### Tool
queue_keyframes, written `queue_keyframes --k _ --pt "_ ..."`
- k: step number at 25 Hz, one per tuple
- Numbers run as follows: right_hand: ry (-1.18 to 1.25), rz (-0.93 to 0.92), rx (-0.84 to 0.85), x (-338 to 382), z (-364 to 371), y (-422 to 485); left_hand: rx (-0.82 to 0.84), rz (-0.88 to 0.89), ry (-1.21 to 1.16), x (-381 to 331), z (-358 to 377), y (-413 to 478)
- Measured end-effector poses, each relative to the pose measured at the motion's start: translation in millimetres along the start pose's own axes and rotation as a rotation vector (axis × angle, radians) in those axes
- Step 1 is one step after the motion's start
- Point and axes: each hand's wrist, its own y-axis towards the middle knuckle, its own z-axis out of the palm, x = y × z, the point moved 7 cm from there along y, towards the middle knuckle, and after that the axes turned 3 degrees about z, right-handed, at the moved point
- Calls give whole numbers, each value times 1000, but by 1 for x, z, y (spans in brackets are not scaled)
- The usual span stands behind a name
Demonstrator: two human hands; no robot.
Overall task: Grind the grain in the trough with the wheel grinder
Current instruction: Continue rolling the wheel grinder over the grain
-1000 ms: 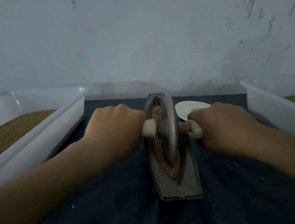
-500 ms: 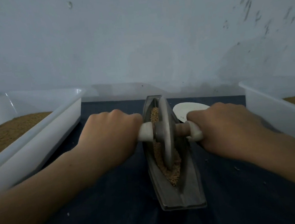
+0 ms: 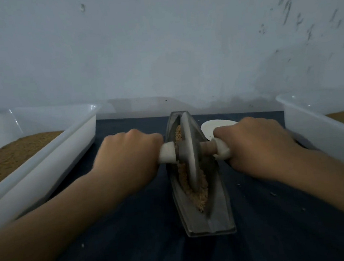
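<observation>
A grey boat-shaped trough (image 3: 218,220) lies lengthwise on the dark cloth in front of me. Tan grain (image 3: 201,198) fills its groove. The grey wheel grinder (image 3: 190,155) stands upright on edge in the groove, its rim sunk in the grain. A pale axle runs through the wheel. My left hand (image 3: 127,157) grips the left handle, fingers curled round it. My right hand (image 3: 257,145) grips the right handle the same way. Both forearms reach in from the lower corners.
A white tub (image 3: 68,139) with brown grain stands at the left. Another white tub (image 3: 316,130) with grain stands at the right. A small white dish (image 3: 212,125) lies behind my right hand. A pale wall closes the back. A few crumbs dot the cloth.
The wheel has rolled along the trough, from its far part a little toward me, and both hands went with it. The grips are unchanged.
</observation>
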Motion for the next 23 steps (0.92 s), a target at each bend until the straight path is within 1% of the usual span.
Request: queue_keyframes --k 1,2,3,4,6,8,9,10,12,14,15,16,17,18,19,21,22,23 --pt "-8 -11 -79 -1 -7 -5 -65 20 -7 2 -5 -6" --pt "-14 -8 -75 -3 -5 -1 -55 4 -22 4 -1 -2" --pt "-32 20 -38 -1 3 7 -10 -37 -13 5 6 3" --pt "-48 74 42 0 14 17 53 -98 33 5 13 9" --pt "40 211 171 0 32 41 106 -210 44 6 20 38" --pt "122 290 290 -5 44 48 172 -210 11 6 20 58" --pt "154 285 320 -7 42 42 193 -181 7 5 18 57" --pt "160 240 291 -8 35 30 180 -132 28 3 11 49" --pt "93 109 84 -5 11 -3 52 -34 51 -5 -8 19" --pt "63 55 -94 -3 -7 -30 -92 35 31 -12 -30 -5" --pt "72 55 -117 -6 -6 -30 -93 28 15 -8 -27 -3" --pt "66 77 -107 -7 -1 -23 -40 5 11 -5 -19 3" --pt "38 109 -69 -5 6 -10 34 -41 63 -3 -9 11" --pt "7 156 3 -4 20 5 92 -92 117 -2 2 22" --pt "39 219 96 -5 31 21 110 -141 122 0 10 37" --pt "186 341 291 -12 54 38 165 -148 118 1 17 65" --pt "220 352 331 -16 61 39 187 -127 116 1 17 74" --pt "238 324 342 -17 59 33 189 -94 103 0 16 73"
